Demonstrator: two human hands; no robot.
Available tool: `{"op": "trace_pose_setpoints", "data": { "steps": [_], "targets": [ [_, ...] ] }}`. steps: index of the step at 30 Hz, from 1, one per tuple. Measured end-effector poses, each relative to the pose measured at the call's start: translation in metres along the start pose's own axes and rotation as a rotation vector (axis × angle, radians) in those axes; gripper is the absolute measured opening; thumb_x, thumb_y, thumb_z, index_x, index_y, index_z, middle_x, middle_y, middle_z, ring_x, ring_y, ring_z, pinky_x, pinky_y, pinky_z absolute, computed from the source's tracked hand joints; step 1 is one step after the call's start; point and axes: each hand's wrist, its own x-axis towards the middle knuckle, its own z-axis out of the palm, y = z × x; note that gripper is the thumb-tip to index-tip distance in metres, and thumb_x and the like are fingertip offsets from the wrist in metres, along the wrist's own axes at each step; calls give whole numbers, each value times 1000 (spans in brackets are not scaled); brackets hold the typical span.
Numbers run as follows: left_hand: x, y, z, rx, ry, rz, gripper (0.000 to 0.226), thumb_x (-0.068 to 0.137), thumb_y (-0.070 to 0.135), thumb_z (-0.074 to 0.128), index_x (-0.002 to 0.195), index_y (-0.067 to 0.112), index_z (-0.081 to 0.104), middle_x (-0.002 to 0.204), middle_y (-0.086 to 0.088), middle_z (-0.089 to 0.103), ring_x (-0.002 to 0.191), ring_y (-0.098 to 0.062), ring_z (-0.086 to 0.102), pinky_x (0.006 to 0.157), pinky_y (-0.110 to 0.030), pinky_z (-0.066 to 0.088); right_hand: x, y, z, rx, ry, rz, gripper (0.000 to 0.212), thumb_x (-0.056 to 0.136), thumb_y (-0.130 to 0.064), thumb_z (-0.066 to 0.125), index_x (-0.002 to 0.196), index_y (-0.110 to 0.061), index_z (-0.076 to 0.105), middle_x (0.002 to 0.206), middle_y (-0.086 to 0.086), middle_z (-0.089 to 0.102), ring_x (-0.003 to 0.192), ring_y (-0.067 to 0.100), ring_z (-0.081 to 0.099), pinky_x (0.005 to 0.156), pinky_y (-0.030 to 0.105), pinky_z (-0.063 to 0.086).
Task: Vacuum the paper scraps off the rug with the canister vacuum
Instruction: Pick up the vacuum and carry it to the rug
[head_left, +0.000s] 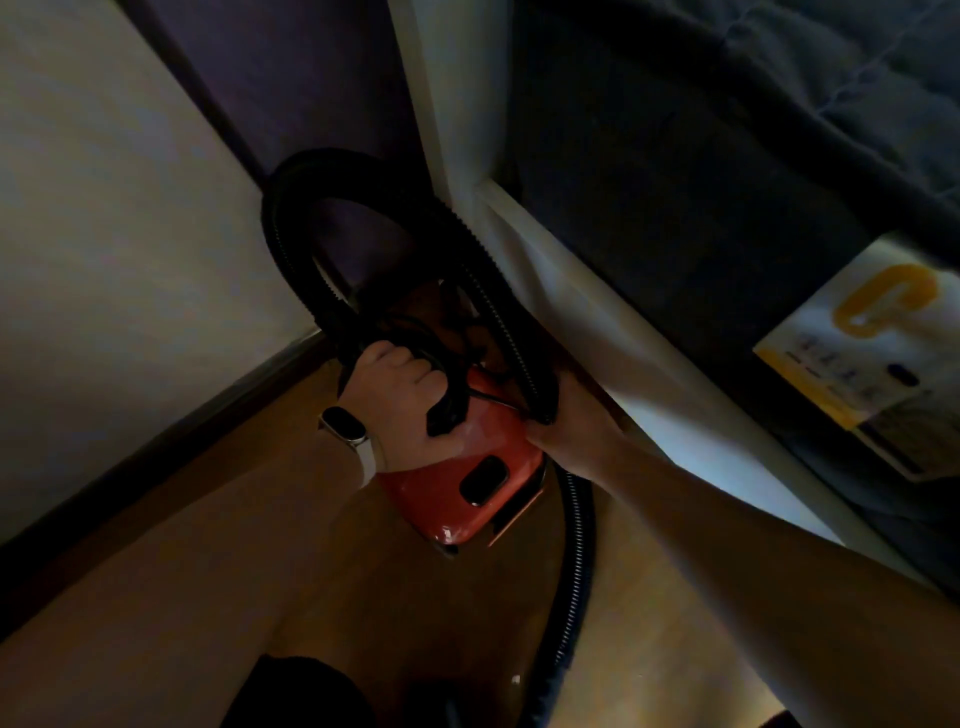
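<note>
Hands both on the machine. Left hand (400, 400), watch (345, 426) at the wrist, is fisted round the black hose (291, 218) and a tangle of cord (452, 358) atop the red canister vacuum (457, 493), likely so the bundle lifts with it and nothing trails. Right hand (571, 436), just beside, appears to pinch the hose's other run; the light is poor and the grip uncertain. The vacuum sits under both hands, in the corner between wall (130, 208) and white furniture frame (571, 312), on or just above the wood floor (208, 571). The hose loops beyond the left hand and drops below the right wrist. No rug or scraps in sight: fetching stage, I judge.
</note>
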Motion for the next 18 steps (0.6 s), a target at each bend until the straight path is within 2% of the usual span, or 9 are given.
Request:
{"op": "trace_pose_setpoints", "data": {
  "steps": [2,4,6,8,11,14,16,18],
  "targets": [
    [0,0,1,-15,11,-1,48,68,57,68,70,10,67,63,-5,61,63,-28,56,77,-37,42,0,9,3,16,0,56,49,72,-40,75,117,-22,63,100,-4,70,92,17,70,77,33,57],
    [0,1,1,-23,5,2,48,69,57,68,71,10,67,65,-4,63,64,-28,57,78,-37,42,-2,10,1,45,-33,88,50,82,-43,74,125,-21,61,111,-3,69,100,16,66,88,34,54],
    [-1,1,0,-22,-12,2,48,69,57,67,73,9,68,66,-5,64,65,-28,58,80,-38,43,-8,6,-2,86,-69,91,58,89,-47,67,139,-23,49,123,-3,63,111,16,59,96,34,48],
    [-2,2,-3,-16,-27,7,49,69,57,66,73,8,68,66,-5,64,66,-28,58,80,-39,43,-16,-2,-5,129,-77,66,60,92,-50,62,143,-24,43,126,-3,60,114,17,57,98,35,47],
    [-3,1,-5,-17,-52,16,50,71,58,64,75,8,69,68,-6,64,67,-29,58,81,-39,43,-24,-19,-12,143,5,14,51,92,-48,62,136,-28,46,119,-8,62,109,11,60,92,30,48],
    [-2,0,-8,-32,-85,9,52,74,60,60,79,8,69,71,-4,65,70,-29,59,84,-39,41,-34,-34,-25,162,140,-22,30,90,-39,69,114,-27,55,94,-14,64,86,4,63,74,24,50],
    [0,-1,-12,-76,-106,-17,56,79,65,49,86,12,66,76,-2,64,73,-27,59,86,-37,36,-43,-38,-36,161,182,-13,22,88,-26,71,103,-20,57,82,-8,61,73,8,61,62,24,47],
    [7,0,-19,-144,-177,-68,62,79,70,42,103,16,61,94,0,62,86,-25,59,89,-37,32,-51,-42,-47,66,219,8,22,85,-20,72,102,-15,58,81,-4,61,74,14,61,63,29,51]
  ]
}}
